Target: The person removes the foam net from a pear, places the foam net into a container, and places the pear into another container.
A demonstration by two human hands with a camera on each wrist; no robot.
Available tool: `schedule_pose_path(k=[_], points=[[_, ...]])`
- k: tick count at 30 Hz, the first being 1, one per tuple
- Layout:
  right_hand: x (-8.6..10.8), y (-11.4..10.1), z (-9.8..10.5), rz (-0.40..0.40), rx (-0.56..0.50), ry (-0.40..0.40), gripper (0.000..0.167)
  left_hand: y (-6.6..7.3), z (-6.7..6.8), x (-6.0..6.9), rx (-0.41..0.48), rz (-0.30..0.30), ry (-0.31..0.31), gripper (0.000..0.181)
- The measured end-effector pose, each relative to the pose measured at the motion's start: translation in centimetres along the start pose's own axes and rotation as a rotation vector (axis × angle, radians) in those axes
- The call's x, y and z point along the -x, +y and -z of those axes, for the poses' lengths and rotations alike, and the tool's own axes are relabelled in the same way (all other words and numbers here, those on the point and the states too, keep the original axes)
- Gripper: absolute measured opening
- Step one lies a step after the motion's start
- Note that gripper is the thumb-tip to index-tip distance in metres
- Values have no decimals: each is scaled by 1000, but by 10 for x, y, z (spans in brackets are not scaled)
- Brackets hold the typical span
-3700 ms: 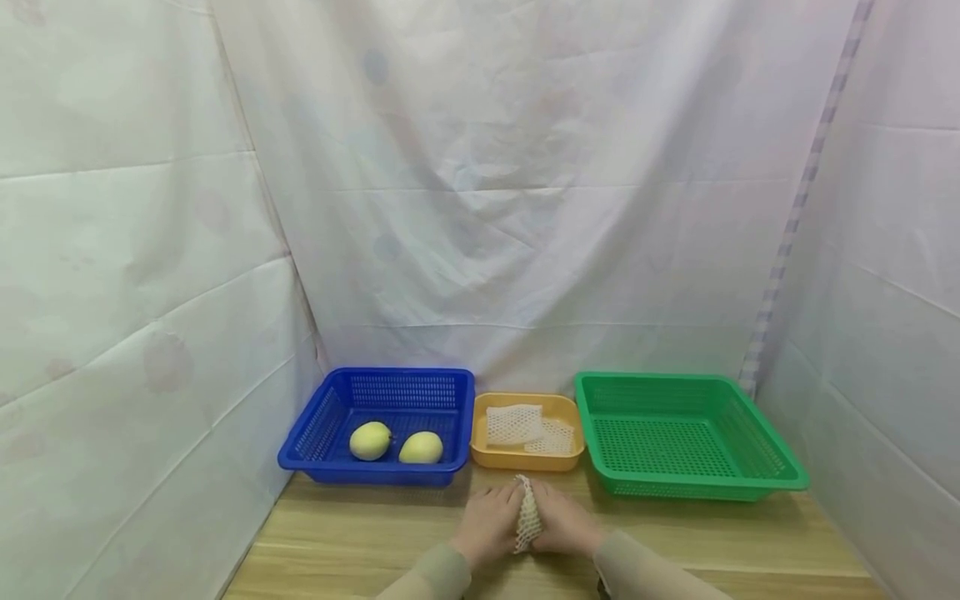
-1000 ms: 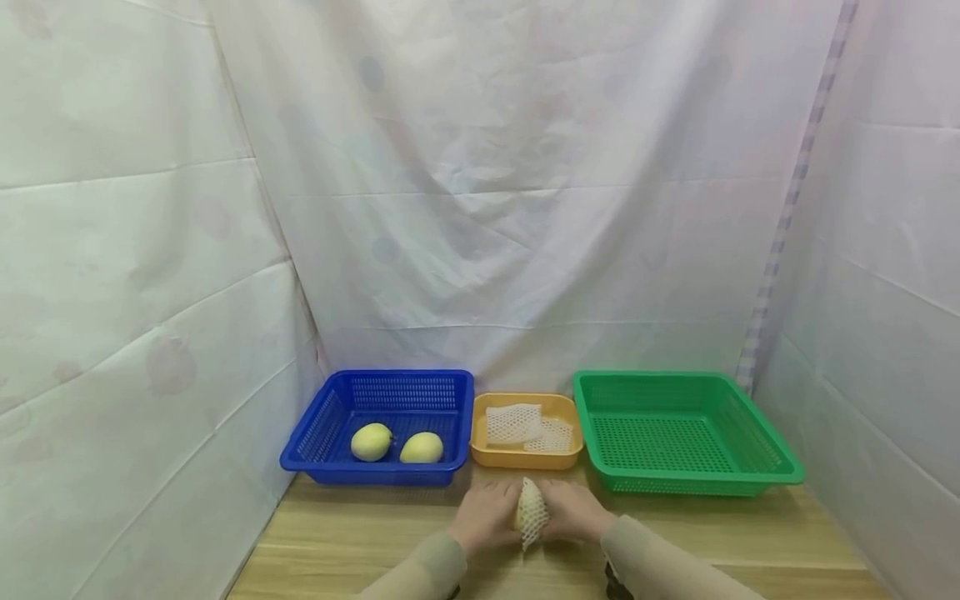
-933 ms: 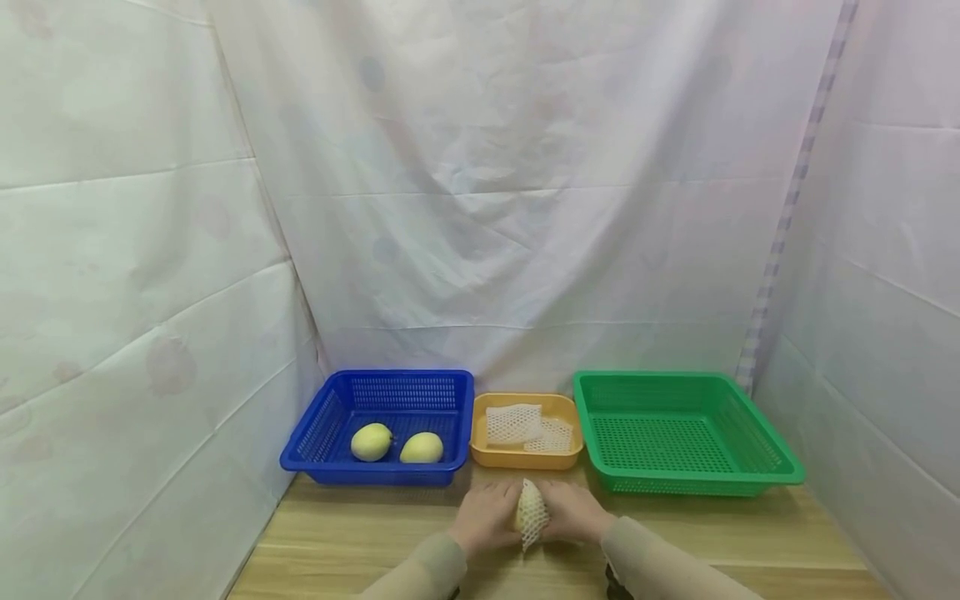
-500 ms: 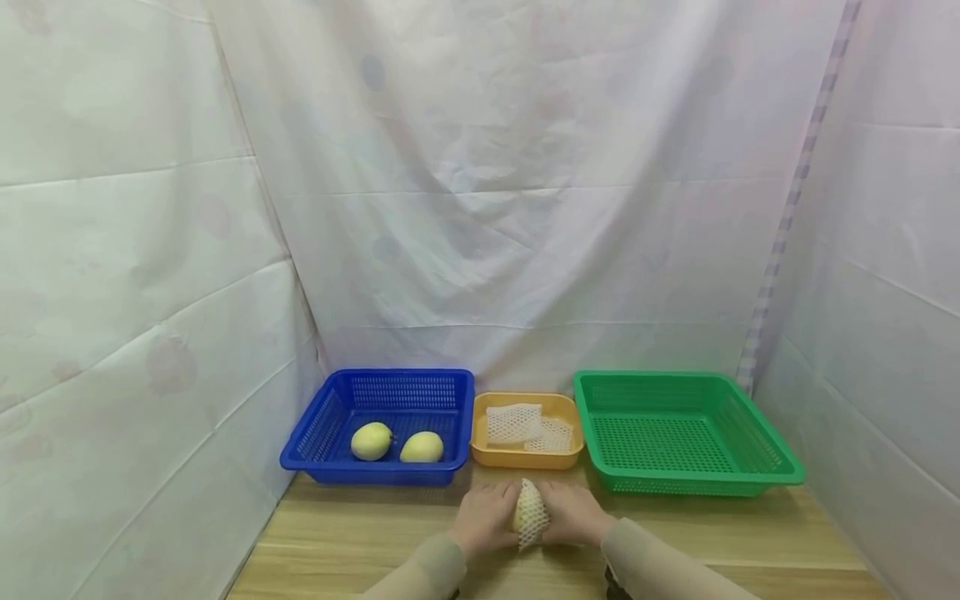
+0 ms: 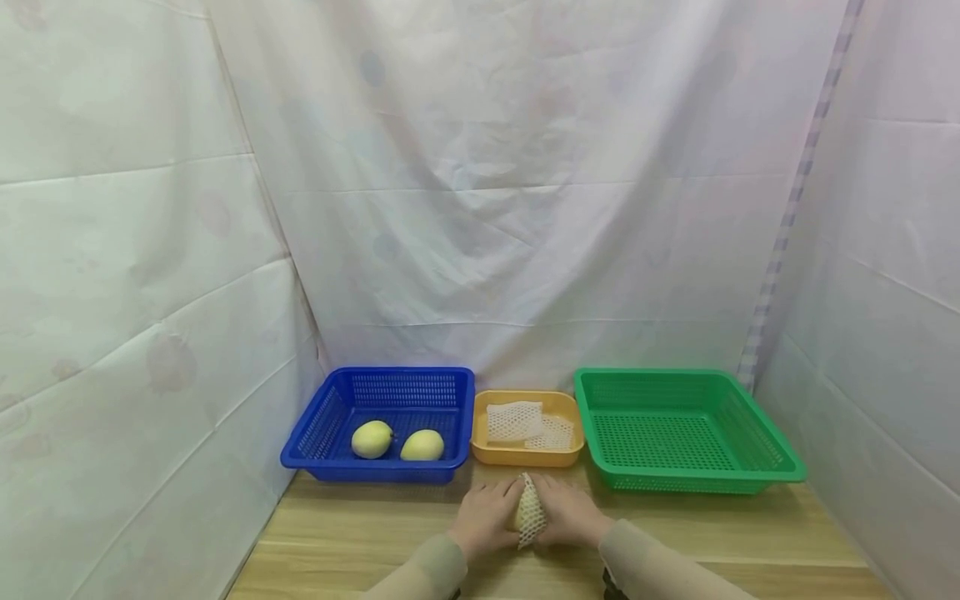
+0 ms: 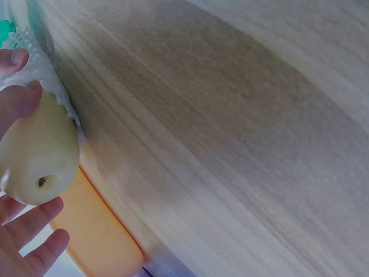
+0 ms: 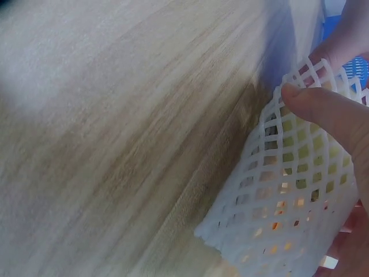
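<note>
Over the near middle of the table, both hands meet at one pear (image 6: 40, 150) partly covered by a white foam net sleeve (image 7: 300, 173). My left hand (image 5: 486, 521) holds the pear's bare end, thumb on one side and fingers on the other. In the right wrist view, my right hand (image 7: 351, 138) grips the net, its thumb pressing on the mesh near one rim. The netting extends beyond the fruit at its other end. From the head view, a strip of pear and net shows between the hands, and most fingers are hidden.
At the back left, a blue basket (image 5: 375, 472) holds two pears (image 5: 372, 439). An orange tray (image 5: 525, 457) with flat foam nets (image 5: 515, 422) stands in the middle. The green basket (image 5: 705, 477) is on the right. White cloth (image 5: 480, 250) hangs behind.
Since the oldest frame, the net and pear have turned between the hands, and bare pear now shows on the left-hand side. Over the last second the hands have barely shifted.
</note>
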State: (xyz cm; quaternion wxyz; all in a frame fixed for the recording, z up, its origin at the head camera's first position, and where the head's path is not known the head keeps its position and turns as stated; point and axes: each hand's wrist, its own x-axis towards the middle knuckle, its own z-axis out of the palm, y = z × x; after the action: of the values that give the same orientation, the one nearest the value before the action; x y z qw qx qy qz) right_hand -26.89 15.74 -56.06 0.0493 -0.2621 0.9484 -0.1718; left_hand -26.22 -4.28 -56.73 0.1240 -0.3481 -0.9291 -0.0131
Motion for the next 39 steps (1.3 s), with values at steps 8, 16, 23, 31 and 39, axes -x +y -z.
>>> schedule_pose_path(k=[8,16,23,31,39], points=[[-2,2,-6,-3,-47,9,99,2,1,-1,11,-3,-7,87],[-2,3,-7,12,-43,30,91,3,1,-1,-3,-15,31,85],[1,3,-2,49,-23,55,84,3,1,-2,-2,-18,32,87],[0,3,7,16,-69,-7,78,2,4,-2,15,-19,48,87],[2,5,7,40,-17,33,72,1,2,1,14,-49,95,83]])
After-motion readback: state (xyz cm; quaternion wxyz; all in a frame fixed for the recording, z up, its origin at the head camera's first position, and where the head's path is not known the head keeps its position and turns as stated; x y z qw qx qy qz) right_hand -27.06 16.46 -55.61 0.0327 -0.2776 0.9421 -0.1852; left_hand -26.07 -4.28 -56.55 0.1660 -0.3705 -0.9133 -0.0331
